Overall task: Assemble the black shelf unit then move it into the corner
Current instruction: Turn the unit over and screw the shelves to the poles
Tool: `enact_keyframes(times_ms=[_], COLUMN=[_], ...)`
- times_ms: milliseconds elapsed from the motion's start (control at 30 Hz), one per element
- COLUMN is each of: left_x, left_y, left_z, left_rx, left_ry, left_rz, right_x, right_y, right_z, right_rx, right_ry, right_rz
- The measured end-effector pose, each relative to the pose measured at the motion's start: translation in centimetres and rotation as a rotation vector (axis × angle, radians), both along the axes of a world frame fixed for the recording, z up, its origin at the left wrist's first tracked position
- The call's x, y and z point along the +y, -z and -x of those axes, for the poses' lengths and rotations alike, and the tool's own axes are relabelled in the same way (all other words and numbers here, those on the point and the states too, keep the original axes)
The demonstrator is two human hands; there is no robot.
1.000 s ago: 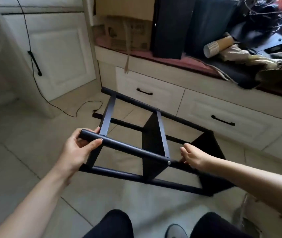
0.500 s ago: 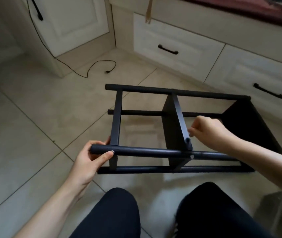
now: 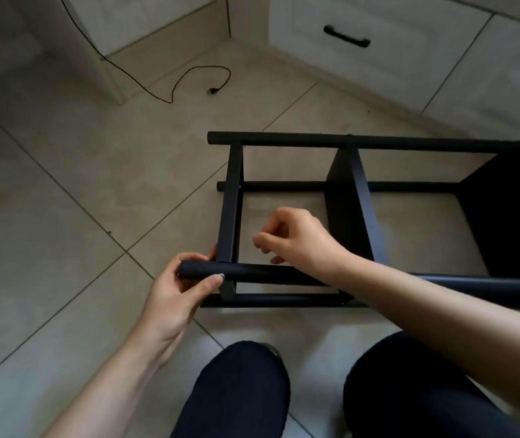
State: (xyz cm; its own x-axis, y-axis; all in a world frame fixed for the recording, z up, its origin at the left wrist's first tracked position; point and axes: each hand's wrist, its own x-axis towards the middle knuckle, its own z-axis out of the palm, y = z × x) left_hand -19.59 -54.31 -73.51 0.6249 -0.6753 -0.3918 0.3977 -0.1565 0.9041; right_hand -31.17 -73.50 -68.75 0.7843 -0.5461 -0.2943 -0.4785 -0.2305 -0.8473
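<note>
The black shelf unit (image 3: pixel 351 197) lies on its side on the tiled floor, right in front of my knees. It has four long round poles, a thin end panel (image 3: pixel 231 200) on the left, a middle panel and a dark panel at the right. My left hand (image 3: pixel 176 298) grips the left end of the near upper pole (image 3: pixel 252 271). My right hand (image 3: pixel 296 238) hovers over the open bay between the end panel and the middle panel, fingers curled with the thumb against them. Nothing shows between those fingers.
White drawers with black handles (image 3: pixel 347 36) run along the far side, close behind the unit. A black cable (image 3: pixel 189 74) with a plug lies loose on the floor by the cabinet corner. My knees (image 3: pixel 236 390) in dark trousers are just below the frame.
My view has tilted further down. My right hand left the screw at the middle panel and moved left toward the end panel. The left hand kept its grip on the pole.
</note>
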Motion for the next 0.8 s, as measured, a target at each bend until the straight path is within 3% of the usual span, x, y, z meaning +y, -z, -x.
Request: enact_keyframes(times_ms=[167, 367, 533, 800], left_x=[-0.2, -0.4, -0.7, -0.8], left_y=[0.1, -0.4, -1.9, -1.8], left_z=[-1.0, -2.0, -2.9, -2.9], left_rx=[-0.105, -0.277, -0.534, -0.684], left_ry=[0.036, 0.087, 0.226, 0.408], left_rz=[-0.063, -0.138, -0.219, -0.308], right_x=[1.2, 1.5, 1.4, 1.7], right_y=[1.1, 1.7, 2.4, 4.1], right_z=[-2.9, -4.3, -4.7, -3.7], right_rx=[-0.019, -0.023, -0.051, -0.036], right_ry=[0.133, 0.196, 0.183, 0.159], right_rz=[-0.228, -0.353, -0.288, -0.135])
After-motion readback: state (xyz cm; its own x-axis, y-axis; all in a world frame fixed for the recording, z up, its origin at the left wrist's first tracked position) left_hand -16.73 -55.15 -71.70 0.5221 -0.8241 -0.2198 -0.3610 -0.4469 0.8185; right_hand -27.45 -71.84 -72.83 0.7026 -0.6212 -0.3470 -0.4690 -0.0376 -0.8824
